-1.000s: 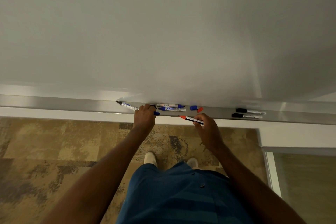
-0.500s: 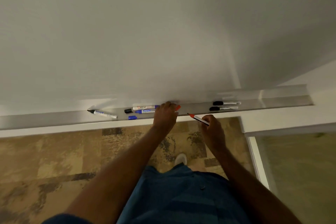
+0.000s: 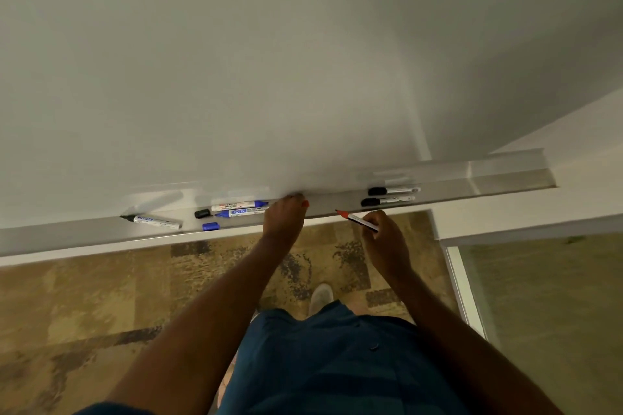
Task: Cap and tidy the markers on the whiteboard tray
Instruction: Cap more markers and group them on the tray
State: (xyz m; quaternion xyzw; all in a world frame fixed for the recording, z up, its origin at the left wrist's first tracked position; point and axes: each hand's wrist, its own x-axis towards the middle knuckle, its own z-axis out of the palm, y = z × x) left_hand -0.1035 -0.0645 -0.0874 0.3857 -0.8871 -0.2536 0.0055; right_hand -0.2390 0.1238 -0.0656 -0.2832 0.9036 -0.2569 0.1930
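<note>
My right hand [image 3: 382,232] holds an uncapped red marker [image 3: 357,221], its tip pointing up-left just below the metal whiteboard tray [image 3: 84,232]. My left hand [image 3: 285,216] rests on the tray with its fingers closed over a red cap [image 3: 305,203], of which only a sliver shows. On the tray lie an uncapped black-tipped marker [image 3: 151,221] at the left, a loose black cap [image 3: 202,213], a loose blue cap [image 3: 211,226], two blue markers [image 3: 241,209] side by side, and two capped black markers [image 3: 391,195] at the right.
The whiteboard [image 3: 269,61] fills the upper view. The tray ends at the right [image 3: 546,175] by a white wall ledge [image 3: 539,226]. Patterned carpet [image 3: 84,307] lies below, with my shoe [image 3: 320,296] and blue shirt [image 3: 337,364] in view.
My left hand left the black-tipped marker at the left and moved right along the tray onto the red cap. The view shifted right. My right hand kept holding the red marker.
</note>
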